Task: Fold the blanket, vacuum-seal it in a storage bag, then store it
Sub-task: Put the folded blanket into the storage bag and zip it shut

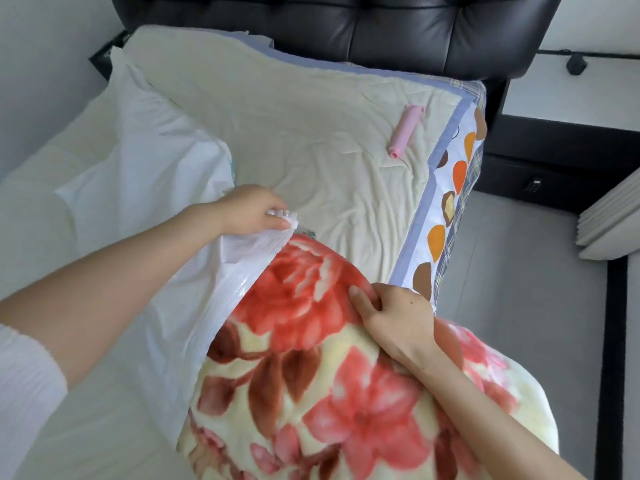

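Note:
A folded cream blanket [311, 375] with red and brown flowers lies at the near edge of the bed. Its far end sits in the mouth of a white translucent storage bag [145, 188], which stretches back to the left over the bed. My left hand [252, 211] pinches the bag's upper rim and holds it up over the blanket. My right hand [391, 317] grips the top of the blanket near its far right corner, fingers dug into the pile.
A pink tube-shaped pump [403, 129] lies on the cream bed cover [311, 116] at the far right. A dark padded headboard [346, 26] stands behind. The bed's patterned side [446, 209] drops to grey floor on the right, beside a black nightstand [571, 157].

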A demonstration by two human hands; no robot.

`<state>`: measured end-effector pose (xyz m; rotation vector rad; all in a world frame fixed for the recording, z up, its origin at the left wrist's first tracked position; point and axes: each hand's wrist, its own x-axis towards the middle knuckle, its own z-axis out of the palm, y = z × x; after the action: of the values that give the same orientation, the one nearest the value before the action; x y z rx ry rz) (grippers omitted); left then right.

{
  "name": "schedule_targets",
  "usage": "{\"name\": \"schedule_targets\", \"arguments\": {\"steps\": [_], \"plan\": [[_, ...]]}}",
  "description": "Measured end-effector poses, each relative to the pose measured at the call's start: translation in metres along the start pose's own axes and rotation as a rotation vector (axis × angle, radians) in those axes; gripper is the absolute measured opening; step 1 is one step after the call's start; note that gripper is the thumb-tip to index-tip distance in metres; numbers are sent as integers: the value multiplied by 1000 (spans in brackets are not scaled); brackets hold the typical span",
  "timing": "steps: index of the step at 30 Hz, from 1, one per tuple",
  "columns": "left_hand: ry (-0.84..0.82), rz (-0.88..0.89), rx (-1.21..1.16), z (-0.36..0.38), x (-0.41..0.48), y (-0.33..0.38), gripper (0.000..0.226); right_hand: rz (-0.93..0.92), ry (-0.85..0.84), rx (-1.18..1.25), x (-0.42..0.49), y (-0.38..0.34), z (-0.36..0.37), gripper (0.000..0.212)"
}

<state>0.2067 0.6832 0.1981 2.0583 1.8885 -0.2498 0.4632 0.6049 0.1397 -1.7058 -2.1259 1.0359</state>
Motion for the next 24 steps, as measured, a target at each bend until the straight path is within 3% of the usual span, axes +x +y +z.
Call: {"name": "schedule_targets", "arguments": {"steps": [3,5,8,10,11,13,15,16,18,24], "plan": [[-80,190,-447,19,-28,82,36,3,34,28,-2,-10,7,47],[-74,234,-585,32,-23,137,29,47,58,137,-2,-9,13,43],[322,163,-604,18,-1,149,34,79,83,230,-2,5,18,39],[533,131,-253,2,5,113,49,123,65,289,5,18,17,37],[523,88,-17,-1,4,91,56,137,56,309,12,25,17,33],[218,-6,311,9,2,55,56,159,48,322,24,35,14,29],[-139,-81,311,33,3,36,49,167,34,309,35,42,10,29],[-197,-95,220,46,4,32,47,168,20,288,40,45,9,28],[-161,-99,87,68,8,32,46,178,-3,251,49,49,9,26],[28,-86,193,128,8,86,50,236,-6,204,64,59,27,31]]}}
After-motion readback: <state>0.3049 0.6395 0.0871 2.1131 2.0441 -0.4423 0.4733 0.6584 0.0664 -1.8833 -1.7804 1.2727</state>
